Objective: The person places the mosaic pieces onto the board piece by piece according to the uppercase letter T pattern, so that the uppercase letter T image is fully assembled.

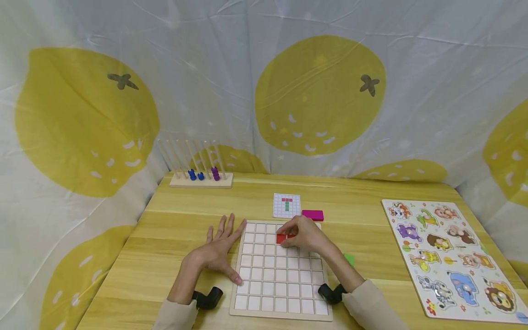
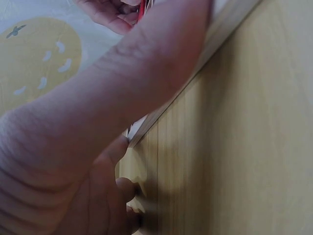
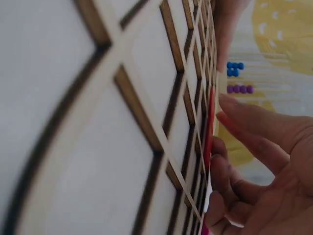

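Observation:
My left hand, fingers spread, rests along the left edge of the wooden grid board, its thumb over the frame. Bent over the upper part of the board, my right hand pinches a red tile between thumb and fingertips in the second row of squares. In the right wrist view, red tiles lie low along the grid beside the fingers of the right hand. That hand partly hides the red in the head view. The left wrist view shows the left hand at the board's edge.
Behind the board lie a pattern card with a red and green T and a magenta block. Green pieces sit right of it, partly behind my forearm. A bead rack stands back left, an animal puzzle lies right.

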`<action>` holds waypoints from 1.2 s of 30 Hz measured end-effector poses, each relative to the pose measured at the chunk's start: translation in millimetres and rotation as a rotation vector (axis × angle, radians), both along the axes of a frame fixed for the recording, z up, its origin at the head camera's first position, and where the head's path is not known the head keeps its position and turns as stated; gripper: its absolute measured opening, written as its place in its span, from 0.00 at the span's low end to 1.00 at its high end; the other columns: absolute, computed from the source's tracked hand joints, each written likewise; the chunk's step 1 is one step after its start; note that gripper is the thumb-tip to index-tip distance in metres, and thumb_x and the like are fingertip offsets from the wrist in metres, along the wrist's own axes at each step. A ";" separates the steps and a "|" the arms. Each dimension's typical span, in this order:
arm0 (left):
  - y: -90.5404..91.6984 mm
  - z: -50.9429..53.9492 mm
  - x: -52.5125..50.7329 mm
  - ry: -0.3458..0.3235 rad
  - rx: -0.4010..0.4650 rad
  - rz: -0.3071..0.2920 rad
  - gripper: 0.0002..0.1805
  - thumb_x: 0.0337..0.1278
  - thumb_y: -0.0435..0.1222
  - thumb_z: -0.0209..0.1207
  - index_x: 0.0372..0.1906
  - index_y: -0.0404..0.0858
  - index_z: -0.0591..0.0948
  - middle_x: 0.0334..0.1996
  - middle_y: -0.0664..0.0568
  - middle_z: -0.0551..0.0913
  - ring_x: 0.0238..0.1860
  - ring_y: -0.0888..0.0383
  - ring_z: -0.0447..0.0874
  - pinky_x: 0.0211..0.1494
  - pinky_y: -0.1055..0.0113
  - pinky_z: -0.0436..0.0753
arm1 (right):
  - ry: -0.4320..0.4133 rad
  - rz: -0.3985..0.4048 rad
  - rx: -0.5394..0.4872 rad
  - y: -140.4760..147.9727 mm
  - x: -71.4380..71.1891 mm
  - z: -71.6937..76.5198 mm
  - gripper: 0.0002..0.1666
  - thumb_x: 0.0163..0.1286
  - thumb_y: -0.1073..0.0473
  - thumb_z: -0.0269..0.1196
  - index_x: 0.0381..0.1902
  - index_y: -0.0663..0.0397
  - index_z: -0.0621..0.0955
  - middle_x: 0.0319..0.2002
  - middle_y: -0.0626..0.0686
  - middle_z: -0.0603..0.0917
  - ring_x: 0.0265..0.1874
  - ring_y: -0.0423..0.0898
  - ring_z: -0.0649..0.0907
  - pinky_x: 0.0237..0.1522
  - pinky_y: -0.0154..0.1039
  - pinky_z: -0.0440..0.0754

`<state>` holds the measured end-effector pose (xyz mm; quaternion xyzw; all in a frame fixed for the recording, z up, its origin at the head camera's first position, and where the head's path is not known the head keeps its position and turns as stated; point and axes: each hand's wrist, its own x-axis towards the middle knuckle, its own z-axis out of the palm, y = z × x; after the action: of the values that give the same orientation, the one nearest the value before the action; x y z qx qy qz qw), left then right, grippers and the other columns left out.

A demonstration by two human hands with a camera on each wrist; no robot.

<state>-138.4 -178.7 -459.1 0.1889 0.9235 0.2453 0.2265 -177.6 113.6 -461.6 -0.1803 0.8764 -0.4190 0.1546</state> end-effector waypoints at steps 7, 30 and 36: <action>0.4 0.7 1.2 -0.003 0.002 0.006 0.84 0.23 0.54 0.85 0.85 0.42 0.39 0.81 0.32 0.23 0.82 0.32 0.17 0.79 0.28 0.25 | 0.062 0.016 0.028 31.8 11.4 15.1 0.18 0.65 0.59 0.74 0.52 0.57 0.88 0.45 0.55 0.87 0.42 0.47 0.82 0.41 0.36 0.81; -0.5 0.9 1.1 -0.006 0.018 0.002 0.84 0.24 0.54 0.85 0.85 0.42 0.39 0.81 0.32 0.23 0.81 0.32 0.17 0.78 0.27 0.25 | 0.033 0.084 0.060 138.0 34.0 5.4 0.26 0.62 0.53 0.76 0.56 0.55 0.85 0.53 0.53 0.87 0.50 0.50 0.83 0.55 0.39 0.83; -1.3 -0.8 -0.2 0.002 0.017 -0.001 0.84 0.24 0.54 0.85 0.85 0.42 0.39 0.81 0.32 0.23 0.81 0.31 0.17 0.78 0.27 0.25 | -0.020 0.076 0.056 143.0 36.9 4.8 0.29 0.59 0.53 0.78 0.55 0.59 0.85 0.52 0.55 0.85 0.49 0.48 0.81 0.54 0.36 0.83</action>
<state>-138.6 -180.0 -459.9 0.1913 0.9215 0.2530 0.2239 -140.7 256.6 -456.9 -0.2047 0.8787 -0.3901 0.1840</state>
